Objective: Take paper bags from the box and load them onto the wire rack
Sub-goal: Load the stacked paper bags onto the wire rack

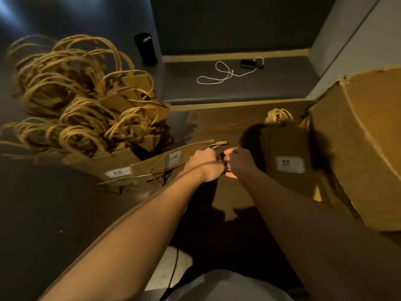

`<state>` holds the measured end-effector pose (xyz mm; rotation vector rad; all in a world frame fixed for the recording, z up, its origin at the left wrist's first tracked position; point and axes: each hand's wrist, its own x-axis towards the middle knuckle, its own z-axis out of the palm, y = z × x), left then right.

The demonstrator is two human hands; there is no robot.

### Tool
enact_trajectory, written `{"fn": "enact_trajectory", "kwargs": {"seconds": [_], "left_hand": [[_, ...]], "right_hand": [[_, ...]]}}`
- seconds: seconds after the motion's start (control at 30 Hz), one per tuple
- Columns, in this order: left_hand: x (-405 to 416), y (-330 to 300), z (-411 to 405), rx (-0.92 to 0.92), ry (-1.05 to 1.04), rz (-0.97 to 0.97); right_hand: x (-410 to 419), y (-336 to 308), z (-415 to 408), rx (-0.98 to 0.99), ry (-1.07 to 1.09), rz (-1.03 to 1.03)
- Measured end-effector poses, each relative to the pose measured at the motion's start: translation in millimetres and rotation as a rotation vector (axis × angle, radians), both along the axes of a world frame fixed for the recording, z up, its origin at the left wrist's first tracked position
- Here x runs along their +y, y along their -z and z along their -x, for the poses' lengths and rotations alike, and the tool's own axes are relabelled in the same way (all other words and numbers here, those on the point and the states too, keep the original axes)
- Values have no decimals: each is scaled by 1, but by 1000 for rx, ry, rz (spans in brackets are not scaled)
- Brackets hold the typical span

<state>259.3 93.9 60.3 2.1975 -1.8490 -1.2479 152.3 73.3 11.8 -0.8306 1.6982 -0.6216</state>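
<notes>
Both fists, left hand [205, 165] and right hand [238, 162], look curled together, on what I cannot tell; the packed bags [86, 118] could tip off the rack's [121, 181] near edge.

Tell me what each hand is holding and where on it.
Both the left hand and right hand are curled together at the handle end of a flat paper bag. Exactly what each grips is hidden.

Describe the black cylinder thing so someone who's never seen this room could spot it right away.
Start at the big heap of brown paper bags with looped twine handles on the left. Just beyond its far right edge stands an upright black cylindrical container, left of the white cord on the grey ledge. It is the only dark, round, upright thing there.
</notes>
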Motion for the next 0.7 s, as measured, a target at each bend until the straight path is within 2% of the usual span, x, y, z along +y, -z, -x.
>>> {"fn": "enact_trajectory", "kwargs": {"seconds": [0.33,0.47,0.53,0.7], "left_hand": [[-32,49,114,192,-2,-142],[-44,67,144,230,-63,-193],[-48,75,157,254,-102,-198],[-54,89,180,343,-178,-214]], "right_hand": [[-6,28,139,247,202,-14],[-8,36,177,463,200,-78],[-12,41,192,472,194,-124],[-19,49,210,329,203,-204]]}}
